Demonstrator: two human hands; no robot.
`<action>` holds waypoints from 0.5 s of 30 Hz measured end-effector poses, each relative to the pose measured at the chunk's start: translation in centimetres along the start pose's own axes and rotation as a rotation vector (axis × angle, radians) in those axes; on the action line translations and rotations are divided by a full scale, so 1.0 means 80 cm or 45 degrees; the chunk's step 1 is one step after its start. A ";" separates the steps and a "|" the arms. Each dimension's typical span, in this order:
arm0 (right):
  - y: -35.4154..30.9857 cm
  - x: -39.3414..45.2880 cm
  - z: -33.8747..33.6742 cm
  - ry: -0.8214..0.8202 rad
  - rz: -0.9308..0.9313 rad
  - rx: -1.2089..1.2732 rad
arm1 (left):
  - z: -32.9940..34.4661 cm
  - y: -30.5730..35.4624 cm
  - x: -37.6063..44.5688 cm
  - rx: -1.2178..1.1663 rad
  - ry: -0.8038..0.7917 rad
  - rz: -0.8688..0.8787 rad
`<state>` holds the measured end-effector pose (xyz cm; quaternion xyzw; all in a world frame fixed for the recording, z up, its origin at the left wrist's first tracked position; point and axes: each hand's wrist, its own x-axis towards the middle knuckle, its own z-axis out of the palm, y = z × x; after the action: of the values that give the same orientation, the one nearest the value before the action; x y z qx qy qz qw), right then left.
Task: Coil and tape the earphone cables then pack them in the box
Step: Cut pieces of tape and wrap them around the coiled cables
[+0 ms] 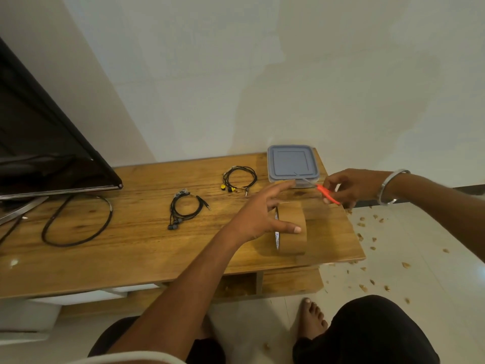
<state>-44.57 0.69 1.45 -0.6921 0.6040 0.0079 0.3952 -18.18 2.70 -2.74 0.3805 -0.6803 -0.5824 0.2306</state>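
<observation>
Two coiled earphones lie on the wooden table (136, 240): a black pair with grey buds (185, 208) in the middle, and a black pair with yellow buds (239, 179) further back. A clear box with a grey-blue lid (292, 162) stands at the back right corner. A roll of brown tape (291, 228) stands on edge near the right end. My left hand (262, 214) hovers over the roll, fingers spread, thumb against its top. My right hand (349, 186) holds orange-handled scissors (324, 191), whose blades point at the box.
A dark screen (44, 143) on a metal stand fills the table's left side, with a thick black cable loop (76, 219) in front of it. Small brown scraps litter the white floor (393, 258) at right. My knees and a bare foot (312, 321) are below the table edge.
</observation>
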 end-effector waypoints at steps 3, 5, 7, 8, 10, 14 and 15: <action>0.016 0.005 0.013 0.082 0.128 -0.485 | 0.001 0.000 0.001 -0.029 0.011 -0.017; 0.022 0.009 0.030 0.055 0.217 -0.740 | 0.003 -0.004 0.002 -0.060 0.035 -0.020; 0.022 0.014 0.046 0.001 0.306 -0.832 | 0.007 -0.007 0.001 -0.112 0.065 -0.017; 0.021 0.016 0.053 -0.004 0.366 -0.823 | 0.009 -0.007 0.000 -0.136 0.079 -0.011; 0.018 0.024 0.063 0.025 0.475 -0.778 | 0.013 -0.008 -0.001 -0.175 0.107 0.008; 0.017 0.041 0.066 0.094 0.554 -0.696 | 0.014 -0.008 0.000 -0.260 0.139 0.035; 0.019 0.044 0.067 0.105 0.556 -0.687 | 0.015 -0.009 0.001 -0.282 0.149 0.030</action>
<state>-42.39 0.83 -4.76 -0.6259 0.7293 0.2235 0.1623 -18.96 3.35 -3.69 0.3780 -0.6016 -0.6280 0.3175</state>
